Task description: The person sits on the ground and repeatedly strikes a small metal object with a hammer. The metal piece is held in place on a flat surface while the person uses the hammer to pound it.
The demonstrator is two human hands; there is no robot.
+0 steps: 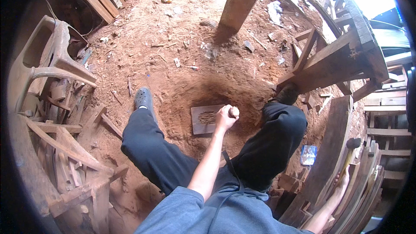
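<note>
A flat grey-brown board [200, 126] lies on the dusty ground between my feet, with a rough, carved-looking patch [207, 117] in its middle. Above its right side, my left hand [224, 119] is closed round an upright wooden handle [234, 112]. Only the handle's pale round end shows; its lower part is hidden by the fist. Out to the far right, my right hand [342, 178] grips a hammer [353, 143] by its yellowish shaft, dark head up. That hand is beside long stacked timbers, well away from the board.
A worn plastic chair [60, 56] and wooden frame pieces [82, 164] crowd the left. A thick post [243, 4] stands ahead. Wooden frames [333, 56] and planks [325, 147] line the right, near a blue packet [308, 155]. Wood scraps litter the ground.
</note>
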